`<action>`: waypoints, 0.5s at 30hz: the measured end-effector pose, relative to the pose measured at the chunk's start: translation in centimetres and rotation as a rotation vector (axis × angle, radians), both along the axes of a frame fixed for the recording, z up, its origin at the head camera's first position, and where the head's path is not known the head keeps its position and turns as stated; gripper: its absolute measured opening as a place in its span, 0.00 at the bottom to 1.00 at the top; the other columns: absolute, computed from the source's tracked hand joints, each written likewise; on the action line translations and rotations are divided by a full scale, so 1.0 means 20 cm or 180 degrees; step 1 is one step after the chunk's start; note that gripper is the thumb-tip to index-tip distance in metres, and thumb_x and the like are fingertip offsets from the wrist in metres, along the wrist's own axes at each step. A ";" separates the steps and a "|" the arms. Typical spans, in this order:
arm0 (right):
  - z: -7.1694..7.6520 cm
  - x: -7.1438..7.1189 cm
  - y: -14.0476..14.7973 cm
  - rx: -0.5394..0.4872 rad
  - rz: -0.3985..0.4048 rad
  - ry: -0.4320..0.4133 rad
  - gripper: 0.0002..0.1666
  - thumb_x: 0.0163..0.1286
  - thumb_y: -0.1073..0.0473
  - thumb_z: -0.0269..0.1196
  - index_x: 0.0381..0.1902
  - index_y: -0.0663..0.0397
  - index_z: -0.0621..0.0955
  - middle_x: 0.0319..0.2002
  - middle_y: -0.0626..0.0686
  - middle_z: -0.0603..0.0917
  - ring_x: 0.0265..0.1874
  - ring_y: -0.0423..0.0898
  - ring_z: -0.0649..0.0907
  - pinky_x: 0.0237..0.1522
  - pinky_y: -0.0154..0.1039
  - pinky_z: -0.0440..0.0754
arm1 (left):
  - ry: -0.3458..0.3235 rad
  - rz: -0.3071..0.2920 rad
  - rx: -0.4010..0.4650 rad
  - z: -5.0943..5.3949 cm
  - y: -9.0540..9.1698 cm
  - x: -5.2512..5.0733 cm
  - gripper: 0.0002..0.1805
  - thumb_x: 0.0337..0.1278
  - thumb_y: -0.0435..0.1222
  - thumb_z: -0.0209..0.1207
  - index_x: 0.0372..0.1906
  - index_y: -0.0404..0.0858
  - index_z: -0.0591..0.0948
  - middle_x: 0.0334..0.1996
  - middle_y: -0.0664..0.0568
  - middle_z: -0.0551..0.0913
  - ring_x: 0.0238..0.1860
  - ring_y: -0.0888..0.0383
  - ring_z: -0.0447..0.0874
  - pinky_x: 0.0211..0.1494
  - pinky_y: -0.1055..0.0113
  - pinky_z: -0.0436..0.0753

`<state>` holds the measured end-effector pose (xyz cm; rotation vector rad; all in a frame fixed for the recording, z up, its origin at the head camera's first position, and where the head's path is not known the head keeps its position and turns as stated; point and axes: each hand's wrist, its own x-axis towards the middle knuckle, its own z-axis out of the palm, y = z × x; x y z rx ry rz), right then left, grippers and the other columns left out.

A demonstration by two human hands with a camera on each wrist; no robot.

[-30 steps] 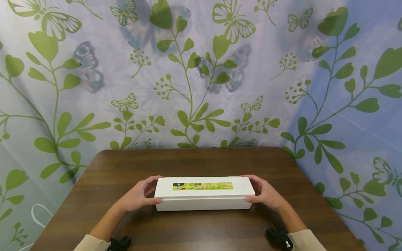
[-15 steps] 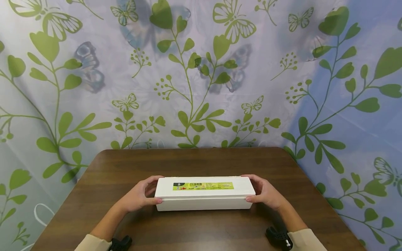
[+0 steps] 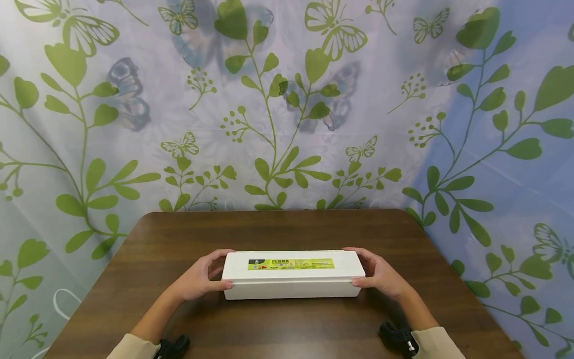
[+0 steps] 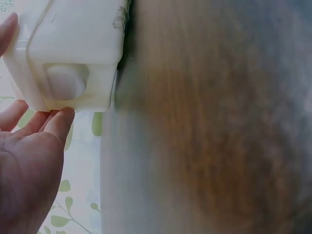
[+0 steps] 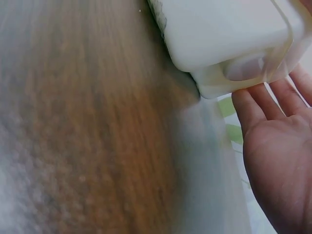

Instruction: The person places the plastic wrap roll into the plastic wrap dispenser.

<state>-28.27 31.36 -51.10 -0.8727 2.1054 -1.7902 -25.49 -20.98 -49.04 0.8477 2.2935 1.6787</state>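
A long white cling film box [image 3: 293,289] with a green and yellow label on its lid rests crosswise on the brown table [image 3: 287,326]. My left hand [image 3: 194,280] holds its left end, thumb on the front edge and fingers round the back corner. At the right end my right hand [image 3: 385,278] grips it the same way. In the left wrist view, fingertips [image 4: 62,122] touch the box's end [image 4: 101,87], which has a round recess. The right wrist view shows the other end [image 5: 209,83] with fingers against it. The lid looks closed; its inside is hidden.
Behind the table hangs a pale curtain [image 3: 287,124] printed with green leaves and butterflies. A white cord [image 3: 57,304] loops beside the table's left edge. Black straps [image 3: 396,339] circle both wrists, below beige sleeves [image 3: 437,344].
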 end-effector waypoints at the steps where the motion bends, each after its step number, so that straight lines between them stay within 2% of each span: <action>1: 0.00 0.00 0.00 0.0010 0.0003 0.0005 0.47 0.62 0.70 0.70 0.76 0.64 0.63 0.65 0.53 0.78 0.56 0.45 0.81 0.50 0.42 0.86 | 0.0004 0.0011 0.0001 0.00 0.00 0.00 0.41 0.55 0.33 0.74 0.72 0.37 0.67 0.71 0.38 0.68 0.68 0.67 0.71 0.68 0.78 0.72; 9: 0.00 0.00 0.00 0.0065 -0.0045 -0.0025 0.47 0.61 0.69 0.71 0.76 0.61 0.64 0.66 0.53 0.77 0.57 0.45 0.81 0.51 0.42 0.86 | 0.0067 0.0037 -0.0026 0.00 0.00 0.00 0.39 0.56 0.33 0.73 0.72 0.39 0.68 0.70 0.39 0.70 0.69 0.61 0.71 0.68 0.78 0.71; 15: -0.01 -0.01 -0.01 0.0056 -0.0002 -0.0019 0.50 0.61 0.69 0.71 0.77 0.63 0.61 0.67 0.54 0.76 0.58 0.46 0.80 0.52 0.43 0.85 | 0.0146 0.0012 -0.0034 0.00 -0.02 0.00 0.41 0.54 0.33 0.74 0.72 0.37 0.68 0.69 0.38 0.71 0.69 0.57 0.72 0.67 0.81 0.70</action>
